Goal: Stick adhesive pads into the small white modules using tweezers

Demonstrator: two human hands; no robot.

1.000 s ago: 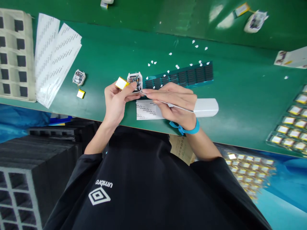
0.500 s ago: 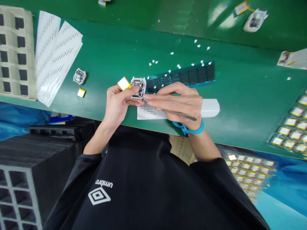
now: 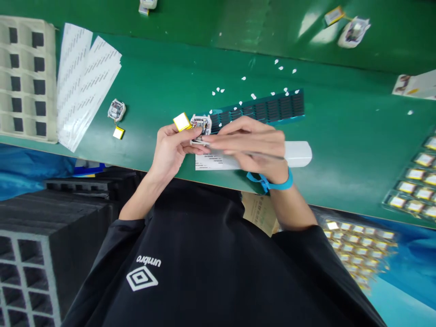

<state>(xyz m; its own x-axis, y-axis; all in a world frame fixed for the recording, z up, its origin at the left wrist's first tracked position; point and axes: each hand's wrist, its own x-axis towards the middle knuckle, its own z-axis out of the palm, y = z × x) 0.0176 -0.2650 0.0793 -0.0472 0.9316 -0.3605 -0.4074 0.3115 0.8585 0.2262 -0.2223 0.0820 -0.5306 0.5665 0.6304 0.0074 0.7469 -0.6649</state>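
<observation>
My left hand [image 3: 172, 147] grips a small white device housing [image 3: 205, 125] with its circuit board facing up, thumb on the board. A yellow-edged battery [image 3: 182, 121] hangs off the housing's left side, above my fingers. My right hand [image 3: 255, 143] is closed on a pair of metal tweezers [image 3: 262, 155], slightly blurred, whose tip end is at the lower part of the board and partly hidden by my fingers. Under my right hand lie a printed white sheet [image 3: 213, 161] and a white rounded piece [image 3: 299, 153]. Behind it is a strip of black adhesive pieces [image 3: 282, 107].
Small white stickers [image 3: 253, 96] are scattered beyond the strip. Another housing [image 3: 116, 110] with a battery [image 3: 118, 132] sits left, near printed sheets [image 3: 81, 91] and a pale compartment tray [image 3: 29, 81]. Battery trays [image 3: 407, 187] stand at the right; black foam [image 3: 30, 218] is lower left.
Both hands and the housing have shifted slightly right in the view. The tweezers' handle has swung to a flatter angle and is blurred; the housing is still in my left hand.
</observation>
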